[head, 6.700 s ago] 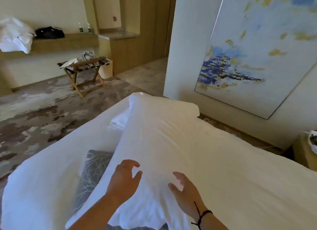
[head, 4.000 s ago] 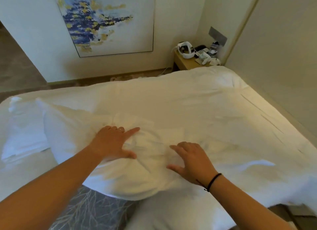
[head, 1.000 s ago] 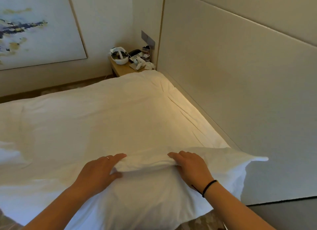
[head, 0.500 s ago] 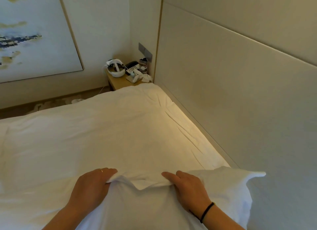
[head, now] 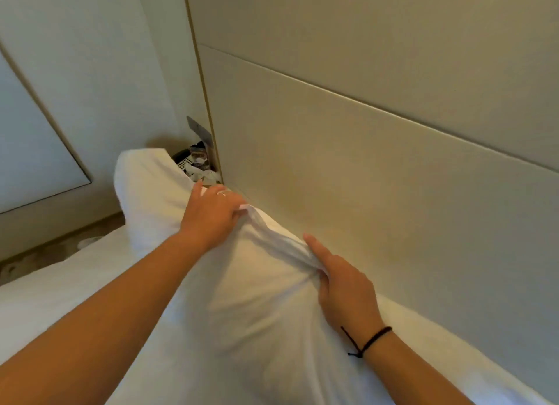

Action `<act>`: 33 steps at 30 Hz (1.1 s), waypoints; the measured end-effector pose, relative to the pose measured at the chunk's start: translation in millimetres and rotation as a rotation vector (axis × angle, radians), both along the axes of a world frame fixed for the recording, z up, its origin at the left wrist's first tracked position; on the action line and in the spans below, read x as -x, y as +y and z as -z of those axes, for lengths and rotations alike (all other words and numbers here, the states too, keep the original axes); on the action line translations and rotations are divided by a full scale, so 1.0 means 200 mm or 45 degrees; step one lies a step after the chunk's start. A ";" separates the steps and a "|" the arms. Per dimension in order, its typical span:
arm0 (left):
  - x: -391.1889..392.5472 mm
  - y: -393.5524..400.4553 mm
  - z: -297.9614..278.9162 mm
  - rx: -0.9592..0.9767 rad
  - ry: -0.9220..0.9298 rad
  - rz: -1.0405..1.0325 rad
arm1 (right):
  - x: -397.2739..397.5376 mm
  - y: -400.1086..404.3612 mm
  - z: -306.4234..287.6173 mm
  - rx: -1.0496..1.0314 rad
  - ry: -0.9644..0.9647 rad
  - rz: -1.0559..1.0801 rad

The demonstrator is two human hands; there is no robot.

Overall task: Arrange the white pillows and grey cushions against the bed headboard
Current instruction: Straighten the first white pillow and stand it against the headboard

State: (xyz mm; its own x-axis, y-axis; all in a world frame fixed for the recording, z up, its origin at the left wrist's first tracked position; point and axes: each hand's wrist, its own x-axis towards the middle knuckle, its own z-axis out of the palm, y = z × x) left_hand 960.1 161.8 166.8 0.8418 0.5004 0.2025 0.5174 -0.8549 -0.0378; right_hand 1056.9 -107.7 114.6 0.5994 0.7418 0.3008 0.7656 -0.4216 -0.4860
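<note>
A large white pillow [head: 257, 308] stands raised on the bed, its upper edge close to the beige padded headboard [head: 378, 169]. My left hand [head: 211, 214] grips the pillow's top edge, fingers curled over the fabric. My right hand [head: 341, 286] pinches the same edge further right, with the forefinger stretched out along the seam. The pillow hides most of the mattress near the headboard. No grey cushion is in view.
The white bed sheet [head: 54, 299] spreads to the left and below. A bedside table with small items [head: 198, 162] peeks out behind the pillow's far corner. A framed picture [head: 27, 150] hangs on the left wall.
Both hands have lifted the pillow from lying flat on the bed and carried it up and forward against the headboard. My view has swung closer to the headboard.
</note>
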 end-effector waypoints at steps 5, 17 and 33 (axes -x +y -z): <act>-0.44 -0.35 0.52 0.618 0.287 -0.103 | -0.54 0.04 0.35 0.364 0.087 0.247; -0.49 -0.66 1.09 0.788 0.227 -0.302 | -0.61 -0.04 0.54 0.469 -0.037 0.103; 0.69 -0.90 1.09 1.292 0.026 -0.847 | -0.54 -0.06 0.72 0.829 -0.203 0.009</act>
State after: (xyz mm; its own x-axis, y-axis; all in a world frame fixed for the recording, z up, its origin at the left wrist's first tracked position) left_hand 822.2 -17.9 -51.4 0.3585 0.7596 -0.5427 0.8738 -0.0684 0.4815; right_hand 1165.2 -120.4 -28.5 0.5904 0.7979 -0.1218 0.8029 -0.5960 -0.0119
